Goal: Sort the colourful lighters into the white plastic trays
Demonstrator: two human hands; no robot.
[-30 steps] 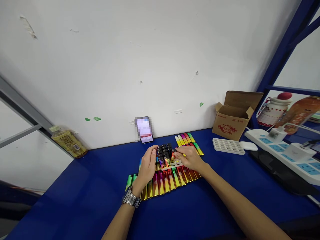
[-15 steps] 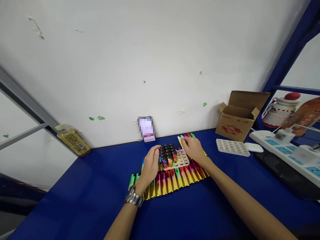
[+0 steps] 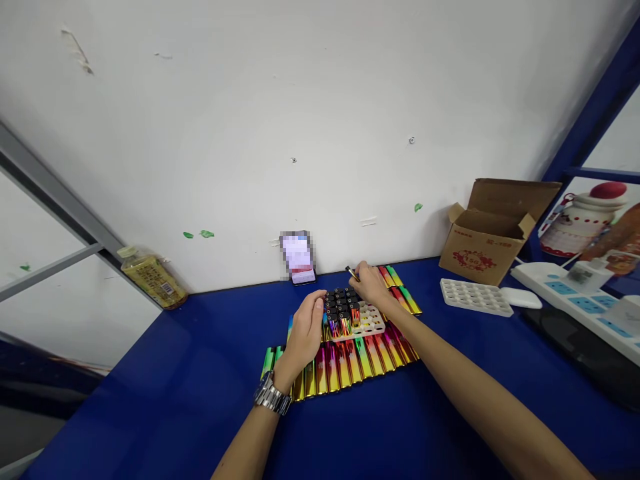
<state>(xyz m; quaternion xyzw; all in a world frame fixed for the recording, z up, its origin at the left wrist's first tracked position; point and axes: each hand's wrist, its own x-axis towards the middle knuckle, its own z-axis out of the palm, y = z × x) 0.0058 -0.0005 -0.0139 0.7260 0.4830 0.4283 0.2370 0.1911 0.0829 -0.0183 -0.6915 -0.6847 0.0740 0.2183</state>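
Note:
A white tray with round holes [image 3: 371, 322] rests on a row of shiny rainbow-coloured tubes [image 3: 350, 363] on the blue table. Its left part is filled with upright black-capped tubes [image 3: 341, 305]. My left hand [image 3: 309, 331], with a metal watch on the wrist, is curled against the tray's left side. My right hand [image 3: 371, 283] is behind the tray, closed on one coloured tube whose dark tip sticks out to the left. More coloured tubes [image 3: 403, 293] lie beside that hand.
A phone [image 3: 299, 257] leans on the white wall. A bottle [image 3: 153, 279] lies at the left. At the right stand an open cardboard box [image 3: 493, 233], a second white tray [image 3: 475, 297], a white mouse [image 3: 523, 297] and a power strip [image 3: 580, 293].
My right hand moved from the tray's front right hole area to the tubes behind it and picked one up. The left hand stayed at the tray. The view shifted slightly left.

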